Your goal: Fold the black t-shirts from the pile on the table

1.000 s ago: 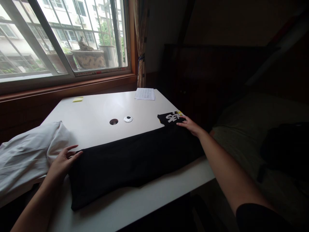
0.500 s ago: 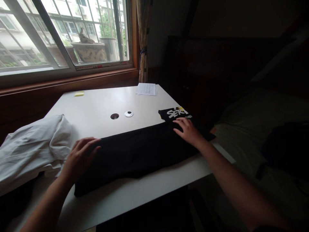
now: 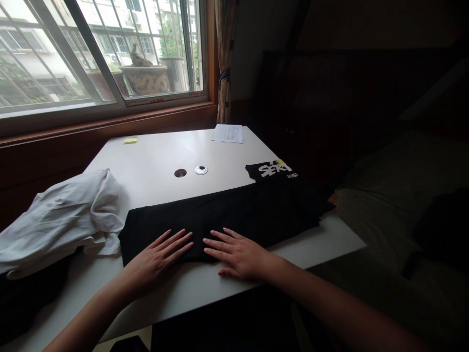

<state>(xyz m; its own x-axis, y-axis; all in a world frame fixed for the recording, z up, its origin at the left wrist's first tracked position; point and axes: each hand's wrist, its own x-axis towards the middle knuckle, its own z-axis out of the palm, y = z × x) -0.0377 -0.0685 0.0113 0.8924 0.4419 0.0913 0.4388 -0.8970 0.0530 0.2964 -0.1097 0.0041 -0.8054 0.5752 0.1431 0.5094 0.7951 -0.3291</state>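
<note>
A black T-shirt (image 3: pixel 227 205) lies folded into a long strip across the white table (image 3: pixel 154 156). At its far right end a part with white lettering and a bit of yellow sticks out. My left hand (image 3: pixel 161 256) rests flat on the near edge of the cloth, left of the middle, fingers stretched out. Close beside it, my right hand (image 3: pixel 234 254) also lies on the near edge with its fingers spread and pointing left. Neither hand grips the fabric.
White cloth (image 3: pixel 69 215) is heaped at the table's left, with dark fabric (image 3: pixel 32 298) under it. Papers (image 3: pixel 227 133) and a yellow sticky note (image 3: pixel 130 140) lie near the back. A round hole (image 3: pixel 180 173) and its cover (image 3: pixel 201 170) sit mid-table. A window (image 3: pixel 110 54) stands behind.
Both hands have come inward and toward the near edge of the shirt, from its left end and right part. They are now close together. The view has shifted slightly.
</note>
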